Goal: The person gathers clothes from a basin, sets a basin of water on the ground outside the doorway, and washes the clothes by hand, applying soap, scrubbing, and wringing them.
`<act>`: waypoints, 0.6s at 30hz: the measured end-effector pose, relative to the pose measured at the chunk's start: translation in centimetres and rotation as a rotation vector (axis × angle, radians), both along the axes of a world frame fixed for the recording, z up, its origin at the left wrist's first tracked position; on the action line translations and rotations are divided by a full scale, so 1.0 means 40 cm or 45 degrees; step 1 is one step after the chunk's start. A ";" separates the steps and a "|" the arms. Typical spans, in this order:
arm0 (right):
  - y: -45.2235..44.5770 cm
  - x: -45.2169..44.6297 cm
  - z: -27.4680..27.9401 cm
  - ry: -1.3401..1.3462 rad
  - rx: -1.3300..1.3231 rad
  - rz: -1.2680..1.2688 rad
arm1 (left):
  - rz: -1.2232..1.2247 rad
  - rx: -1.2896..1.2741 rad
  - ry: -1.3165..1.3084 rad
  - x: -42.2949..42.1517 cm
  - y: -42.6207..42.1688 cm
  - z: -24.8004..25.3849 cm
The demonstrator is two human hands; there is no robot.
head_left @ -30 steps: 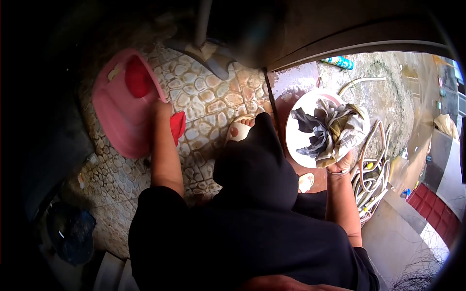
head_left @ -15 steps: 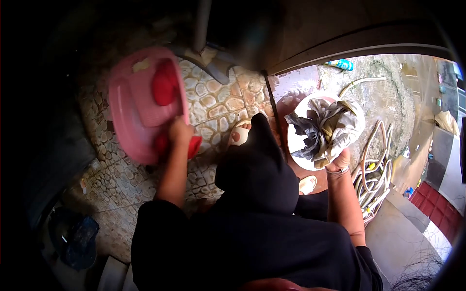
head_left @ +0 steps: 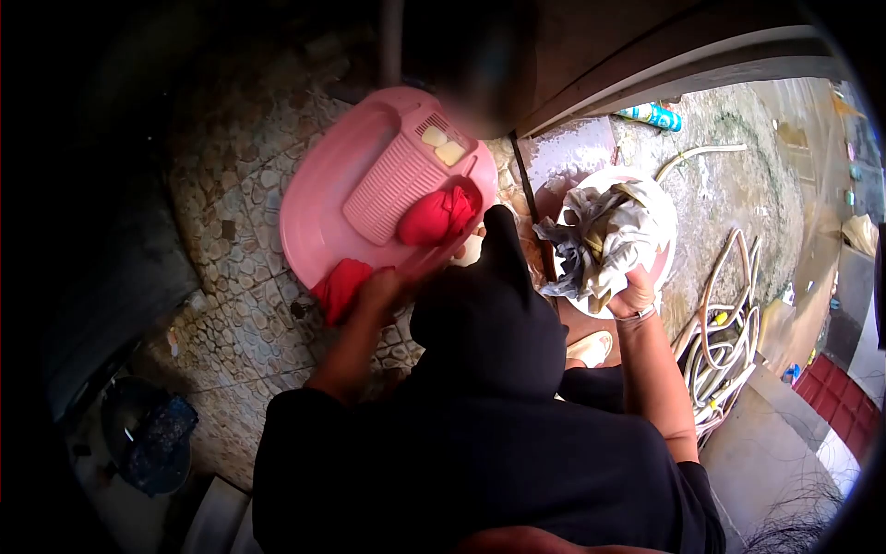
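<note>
A pink basin point(head_left: 318, 198) with a ribbed washboard point(head_left: 392, 189) lies before me, tilted. Inside it are a red bundle point(head_left: 434, 217) and two pale soap pieces point(head_left: 449, 152). My left hand point(head_left: 380, 291) is closed at the basin's near rim, beside a red cloth point(head_left: 341, 288) hanging over the edge; its grip on the rim is partly hidden. On the right, my right hand point(head_left: 632, 294) is closed on a grey and whitish bundle of cloths point(head_left: 614, 235), over a white round basin point(head_left: 666, 268).
A coiled pale hose point(head_left: 729, 355) lies at the right. Farther up is a blue can point(head_left: 655, 115). A dark object point(head_left: 152, 439) sits at the lower left on stone-patterned tiles point(head_left: 249, 323). My sandalled feet are between the basins.
The pink basin has moved right and turned, with my left hand following its near edge. My right hand and the cloth bundle have shifted slightly.
</note>
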State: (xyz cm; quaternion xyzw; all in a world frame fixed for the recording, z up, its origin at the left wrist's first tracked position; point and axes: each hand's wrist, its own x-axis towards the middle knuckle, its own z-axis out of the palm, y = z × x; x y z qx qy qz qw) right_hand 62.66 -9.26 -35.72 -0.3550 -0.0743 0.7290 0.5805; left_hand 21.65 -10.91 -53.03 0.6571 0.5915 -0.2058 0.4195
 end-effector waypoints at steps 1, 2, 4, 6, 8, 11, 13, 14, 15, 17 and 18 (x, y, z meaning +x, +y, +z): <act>0.005 0.002 -0.004 -0.018 -0.008 0.026 | 0.005 0.009 0.003 0.006 0.030 0.007; 0.010 -0.011 -0.006 -0.033 -0.042 0.044 | 0.091 0.160 -0.248 0.004 0.069 0.027; 0.047 -0.037 0.010 -0.125 -0.041 0.127 | 0.279 0.317 -0.503 0.026 0.168 0.087; 0.091 -0.065 0.029 -0.232 0.006 0.229 | 0.429 0.297 -0.512 0.081 0.278 0.193; 0.138 -0.080 0.020 -0.287 0.055 0.339 | 0.481 0.268 -0.519 0.110 0.352 0.228; 0.206 -0.123 0.034 -0.356 0.109 0.417 | 0.594 0.421 -0.757 0.130 0.393 0.221; 0.238 -0.139 0.042 -0.313 0.079 0.497 | 0.597 0.336 -0.898 0.135 0.387 0.207; 0.247 -0.145 0.039 -0.302 0.094 0.507 | 0.399 0.348 -0.825 0.132 0.380 0.183; 0.248 -0.152 0.035 -0.302 0.086 0.507 | 0.241 0.371 -0.660 0.133 0.354 0.166; 0.254 -0.162 0.031 -0.230 0.092 0.506 | -0.078 0.325 -0.294 0.154 0.307 0.155; 0.255 -0.166 0.028 -0.219 0.074 0.495 | -0.051 0.437 -0.229 0.170 0.280 0.154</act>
